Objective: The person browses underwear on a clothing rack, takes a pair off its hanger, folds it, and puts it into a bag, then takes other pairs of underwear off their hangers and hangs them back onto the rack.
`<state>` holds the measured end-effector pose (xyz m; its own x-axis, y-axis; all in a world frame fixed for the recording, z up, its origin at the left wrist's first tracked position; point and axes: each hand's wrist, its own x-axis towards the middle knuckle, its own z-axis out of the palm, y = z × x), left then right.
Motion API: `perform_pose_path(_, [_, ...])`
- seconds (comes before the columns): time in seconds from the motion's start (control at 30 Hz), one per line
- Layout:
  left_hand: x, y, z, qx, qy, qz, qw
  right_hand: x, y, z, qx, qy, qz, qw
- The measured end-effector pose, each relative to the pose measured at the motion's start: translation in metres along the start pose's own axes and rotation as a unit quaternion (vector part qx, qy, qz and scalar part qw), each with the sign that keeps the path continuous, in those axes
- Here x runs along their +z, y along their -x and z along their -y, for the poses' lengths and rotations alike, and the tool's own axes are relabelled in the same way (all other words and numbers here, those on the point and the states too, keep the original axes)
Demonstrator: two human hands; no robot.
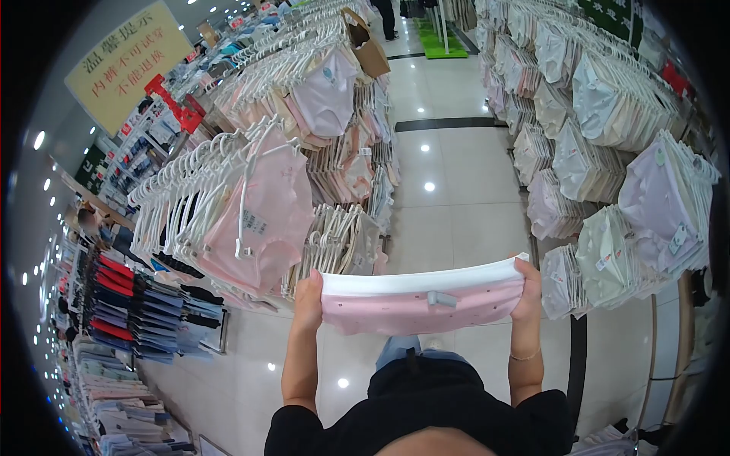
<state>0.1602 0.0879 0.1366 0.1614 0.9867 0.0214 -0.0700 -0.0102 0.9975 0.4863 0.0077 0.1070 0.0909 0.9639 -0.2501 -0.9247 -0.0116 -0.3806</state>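
Stretched between my two hands is a pair of pink underpants (380, 313) with a wide white waistband and small dark dots. My left hand (309, 298) grips the waistband at its left end, and my right hand (527, 289) grips the other end. A grey security tag (441, 299) is fixed to the pink cloth below the band. Just beyond my left hand, a pale pink pair of underpants (270, 205) hangs at the front of a rack, with an empty white hanger (245, 216) hooked in front of it.
Racks of hanging underwear (593, 99) line the right side of the tiled aisle (441, 167). More stand on the left, with a brown paper bag (366, 49) on top. A yellow sign (129, 64) stands upper left. Darker folded clothes (137, 304) hang lower left. A person (386, 17) stands far off.
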Motion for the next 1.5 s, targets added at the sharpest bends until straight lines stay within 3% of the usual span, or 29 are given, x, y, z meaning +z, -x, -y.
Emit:
perform_pose_path(0.2, [-0.012,0.002,0.016,0.008,-0.035,0.011,0.999,-0.001,0.002,-0.002,0.009,-0.013,-0.015,1.0])
perform_pose_path(0.43, [-0.006,0.001,0.002,-0.049,0.047,-0.049,0.997,-0.003,0.003,-0.005,0.005,-0.043,0.044,0.998])
perform_pose_path(0.53, [-0.007,-0.002,0.002,-0.048,0.093,-0.017,0.994,0.003,0.007,0.003,-0.016,-0.042,0.045,0.998])
perform_pose_path(1.03, [-0.008,-0.004,0.005,-0.058,0.056,-0.024,0.996,0.015,-0.001,0.006,-0.022,-0.047,0.036,0.998])
perform_pose_path(1.17, [-0.006,-0.009,0.006,-0.054,0.11,-0.038,0.992,0.014,-0.003,0.012,-0.042,-0.022,0.061,0.997])
perform_pose_path(1.37, [0.0,-0.02,0.026,-0.123,0.206,0.022,0.971,0.025,-0.016,-0.005,0.028,-0.051,0.042,0.997])
perform_pose_path(1.5, [0.019,-0.018,0.035,-0.189,0.328,0.041,0.925,0.03,-0.02,-0.021,-0.049,-0.001,-0.026,0.998])
